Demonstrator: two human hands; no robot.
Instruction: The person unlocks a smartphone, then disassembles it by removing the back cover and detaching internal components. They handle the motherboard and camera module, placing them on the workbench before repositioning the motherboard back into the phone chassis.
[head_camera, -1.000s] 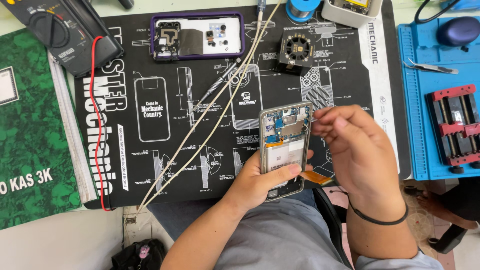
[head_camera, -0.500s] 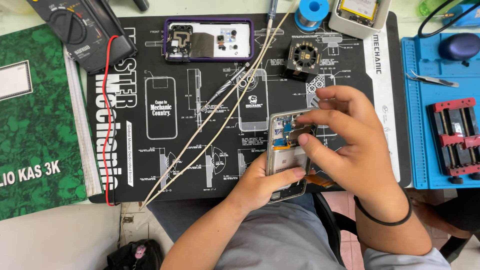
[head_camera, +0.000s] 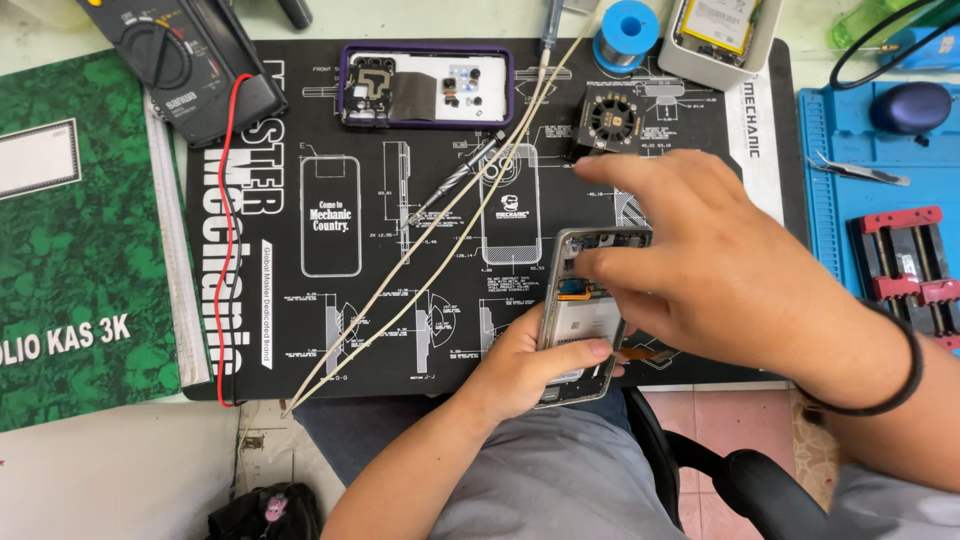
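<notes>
**Opened smartphone held over the near edge of the repair mat**

Smartphone (head_camera: 585, 315), back cover off and its insides showing, sat in your left hand (head_camera: 530, 365) at the near edge of the black repair mat (head_camera: 400, 300), partly past that edge and over your lap. Your left fingers were curled around the phone's frame from below, with the thumb laid across its lower face, so the grip was closed on it. Your right hand (head_camera: 740, 270) lay over the upper half of the phone; its fingers (head_camera: 610, 265) were bent down onto the exposed upper part near a small orange flex piece (head_camera: 573, 292). You could not tell from this view whether those fingertips pinched anything, since the hand covered the spot. A black band (head_camera: 880, 385) circled your right wrist.

Farther up the mat from the phone, a purple phone case (head_camera: 428, 85) held small loose parts. Right of that case stood a small black square fan (head_camera: 610, 122), and beyond it a blue solder spool (head_camera: 628, 30). Pale cables (head_camera: 420, 260) ran slantwise across the mat, passing left of the phone. A multimeter (head_camera: 185, 60) with a red lead (head_camera: 225, 240) rested on the mat's far left corner, and a green marbled ledger book (head_camera: 80, 250) lay left of the mat. Right of the mat lay a blue work mat (head_camera: 850, 210) with a red clamp fixture (head_camera: 905, 270) and tweezers (head_camera: 860, 170).
</notes>
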